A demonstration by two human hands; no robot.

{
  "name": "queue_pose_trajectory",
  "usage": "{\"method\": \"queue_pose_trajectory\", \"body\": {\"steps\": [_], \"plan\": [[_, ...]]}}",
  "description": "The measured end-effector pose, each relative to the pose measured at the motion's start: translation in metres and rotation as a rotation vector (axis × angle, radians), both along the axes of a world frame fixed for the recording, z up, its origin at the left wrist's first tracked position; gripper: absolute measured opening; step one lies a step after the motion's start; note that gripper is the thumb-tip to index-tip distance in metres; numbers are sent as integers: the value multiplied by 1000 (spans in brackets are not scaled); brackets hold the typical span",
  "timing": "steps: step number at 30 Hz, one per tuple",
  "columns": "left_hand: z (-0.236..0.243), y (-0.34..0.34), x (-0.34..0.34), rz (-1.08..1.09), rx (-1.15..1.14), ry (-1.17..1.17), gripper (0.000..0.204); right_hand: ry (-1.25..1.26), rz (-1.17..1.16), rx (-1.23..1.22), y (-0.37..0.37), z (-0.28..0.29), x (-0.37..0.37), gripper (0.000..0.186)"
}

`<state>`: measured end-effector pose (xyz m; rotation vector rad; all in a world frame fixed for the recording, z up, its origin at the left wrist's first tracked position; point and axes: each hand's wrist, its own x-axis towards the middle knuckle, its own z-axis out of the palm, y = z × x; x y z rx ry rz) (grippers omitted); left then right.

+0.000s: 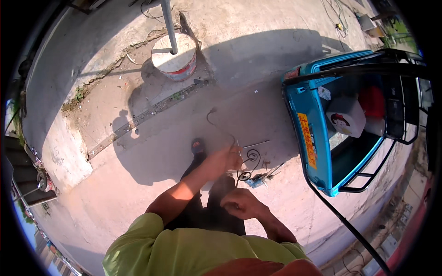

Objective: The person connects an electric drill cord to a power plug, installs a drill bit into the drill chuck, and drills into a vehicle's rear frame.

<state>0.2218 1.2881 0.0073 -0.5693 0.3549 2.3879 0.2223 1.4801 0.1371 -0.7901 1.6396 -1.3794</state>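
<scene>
A black power cord (224, 131) with a plug (213, 110) on its free end passes through my left hand (230, 158), whose fingers are closed round it. Lower down and closer to my body, my right hand (240, 204) is curled into a fist with the cord running into it from above. Beside my hands, loose loops of cord (251, 156) lie near a blue power tool (256, 181) with a long bit on the ground. A thin metal rod (257, 144) rests beyond the loops.
On the right stands a blue cargo bed (329, 177) with black rails, holding a white box (345, 115) and a red bag (371, 100). A metal post (168, 25) rises from a filled bucket (174, 60) at the far side. Cracked concrete edging (152, 110) crosses the ground at left.
</scene>
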Motion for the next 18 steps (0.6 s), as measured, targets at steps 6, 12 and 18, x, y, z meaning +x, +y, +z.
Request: {"method": "queue_pose_trajectory", "body": {"steps": [6, 12, 18], "plan": [[18, -39, -190, 209, -231, -58, 41, -24, -33, 269, 38, -27, -60, 19], [1, -61, -381, 316, -345, -225, 36, -287, -265, 436, 62, -101, -155, 29], [5, -90, -534, 384, -497, -156, 33, -162, -203, 671, 42, -83, -336, 21]]}}
